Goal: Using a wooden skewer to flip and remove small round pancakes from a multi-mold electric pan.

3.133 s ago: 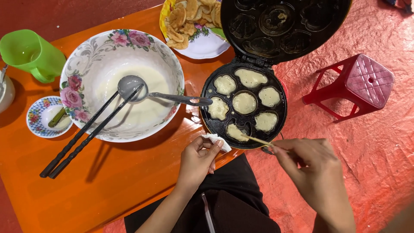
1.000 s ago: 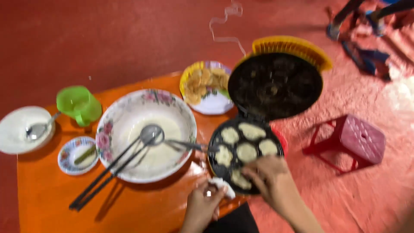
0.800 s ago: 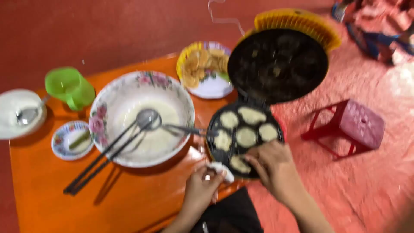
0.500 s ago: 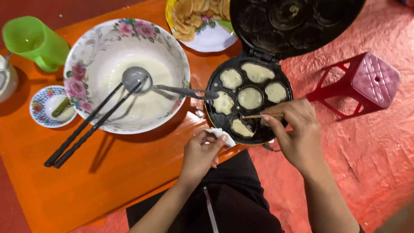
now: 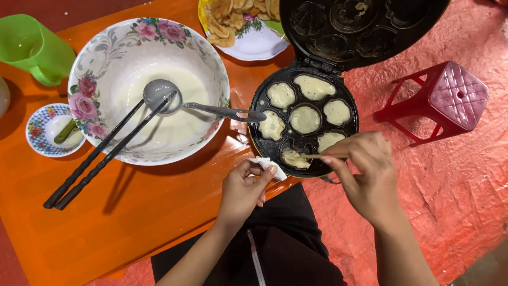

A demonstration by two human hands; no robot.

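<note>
On the orange bench, my right hand (image 5: 370, 175) pinches a thin wooden skewer (image 5: 312, 156), pointing left into the black round cake mould's (image 5: 304, 119) nearest batter; my left hand (image 5: 243, 188) grips crumpled white tissue (image 5: 267, 165).

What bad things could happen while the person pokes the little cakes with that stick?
The right hand sits just above the black cake maker, so fingers might brush the plate, which may be hot. The thin stick is poking the nearest cake, which looks soft and could tear. The ladle bridges the batter bowl and the maker's rim; a bump could tip it and drip batter on the orange table.
</note>
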